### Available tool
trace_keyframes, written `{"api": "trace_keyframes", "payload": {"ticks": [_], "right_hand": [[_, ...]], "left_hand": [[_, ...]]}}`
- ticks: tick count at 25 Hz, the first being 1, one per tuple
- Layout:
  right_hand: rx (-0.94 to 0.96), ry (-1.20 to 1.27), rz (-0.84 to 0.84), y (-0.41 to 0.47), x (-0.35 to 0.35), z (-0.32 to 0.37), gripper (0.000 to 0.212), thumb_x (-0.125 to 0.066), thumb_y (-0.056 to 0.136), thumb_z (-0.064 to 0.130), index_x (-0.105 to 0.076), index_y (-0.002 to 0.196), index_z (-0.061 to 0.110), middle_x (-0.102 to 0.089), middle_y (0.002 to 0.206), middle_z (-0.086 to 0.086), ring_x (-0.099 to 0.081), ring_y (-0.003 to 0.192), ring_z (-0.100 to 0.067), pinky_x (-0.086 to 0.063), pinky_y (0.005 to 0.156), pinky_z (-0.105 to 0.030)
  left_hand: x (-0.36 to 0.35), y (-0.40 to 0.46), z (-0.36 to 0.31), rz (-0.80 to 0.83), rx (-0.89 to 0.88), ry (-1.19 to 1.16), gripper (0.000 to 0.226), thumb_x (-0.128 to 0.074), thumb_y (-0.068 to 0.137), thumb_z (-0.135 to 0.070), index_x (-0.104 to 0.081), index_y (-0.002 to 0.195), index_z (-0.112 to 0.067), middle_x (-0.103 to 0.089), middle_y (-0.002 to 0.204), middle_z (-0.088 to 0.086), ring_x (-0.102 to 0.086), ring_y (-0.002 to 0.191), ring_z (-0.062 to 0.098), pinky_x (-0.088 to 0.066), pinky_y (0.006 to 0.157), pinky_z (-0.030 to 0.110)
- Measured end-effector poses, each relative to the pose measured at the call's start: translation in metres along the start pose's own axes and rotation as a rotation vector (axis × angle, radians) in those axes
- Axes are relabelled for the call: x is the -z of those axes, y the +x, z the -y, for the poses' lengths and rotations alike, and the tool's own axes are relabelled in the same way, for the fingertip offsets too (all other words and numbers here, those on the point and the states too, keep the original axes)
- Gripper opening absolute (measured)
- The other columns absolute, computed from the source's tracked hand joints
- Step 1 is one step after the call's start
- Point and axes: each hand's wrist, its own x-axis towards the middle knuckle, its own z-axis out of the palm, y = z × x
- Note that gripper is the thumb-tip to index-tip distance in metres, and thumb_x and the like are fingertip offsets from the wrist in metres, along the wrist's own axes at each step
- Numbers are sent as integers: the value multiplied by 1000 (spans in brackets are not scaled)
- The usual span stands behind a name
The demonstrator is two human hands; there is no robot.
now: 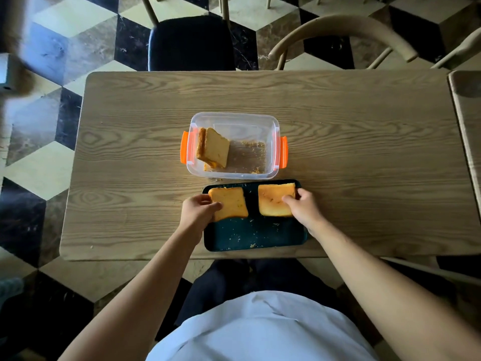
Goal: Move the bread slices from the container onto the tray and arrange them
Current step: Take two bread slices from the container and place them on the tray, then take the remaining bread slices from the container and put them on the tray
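Observation:
A dark teal tray [255, 235] lies at the table's near edge. Two golden bread slices rest on its far half. My left hand [199, 211] grips the left slice [230, 203] at its near left corner. My right hand [303, 207] pinches the right slice [273, 201] along its right edge. Behind the tray stands a clear plastic container [234, 145] with orange latches. More bread slices [212, 147] lean against its left wall, and crumbs cover its floor.
The wooden table [364, 165] reaches well beyond both sides of the tray. Crumbs lie on the tray's near half. A dark-seated chair [191, 43] and a curved wooden chair [343, 35] stand at the far side. Another table edge [466, 113] shows at right.

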Motion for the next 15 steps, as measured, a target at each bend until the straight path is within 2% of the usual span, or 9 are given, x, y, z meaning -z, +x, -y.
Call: {"api": "trace_keyframes", "payload": {"ticks": [2,5,7,10,13,15], "right_hand": [[53,-94,-52,-6,1,-1,32,-63,94,12,-57,124,4,-66,114,-12,-64,106,-28,-45,84,-30],[115,-418,-165,-22,7,-2,53,-61,93,24,-45,140,7,-62,125,-16,-61,109,-32,-47,88,-35],[172,-567,-228,-31,5,-4,51,-62,92,27,-48,136,7,-61,123,-20,-59,110,-36,-45,87,-35],[321,-595,-195,-39,-18,0,40,-68,90,23,-54,123,5,-54,125,-17,-54,113,-32,-44,93,-36],[394,-706,-205,-33,-47,3,44,-71,87,37,-54,116,9,-51,125,-12,-53,109,-28,-49,84,-36],[375,-783,-249,-22,-60,2,48,-70,86,43,-52,114,8,-49,128,-15,-50,113,-32,-46,91,-43]], "left_hand": [[1,0,1,-41,-84,207,45,-83,74,-16,-67,115,-7,-73,96,8,-71,85,23,-60,80,40],[3,-4,6,-110,-207,535,57,-79,75,-29,-58,125,-10,-67,101,5,-65,93,23,-53,77,34],[1,-8,9,-171,-299,697,56,-75,79,-33,-55,125,-8,-65,109,11,-60,101,30,-44,78,33],[-16,-16,15,-189,-472,871,48,-68,85,-33,-56,124,-10,-59,116,13,-54,109,33,-46,82,39],[-43,-17,20,-171,-599,955,41,-66,86,-36,-62,116,-8,-59,113,14,-52,111,34,-48,87,44],[-59,-12,24,-199,-607,1061,45,-62,86,-45,-61,113,-8,-59,113,15,-51,111,36,-44,90,46]]}}
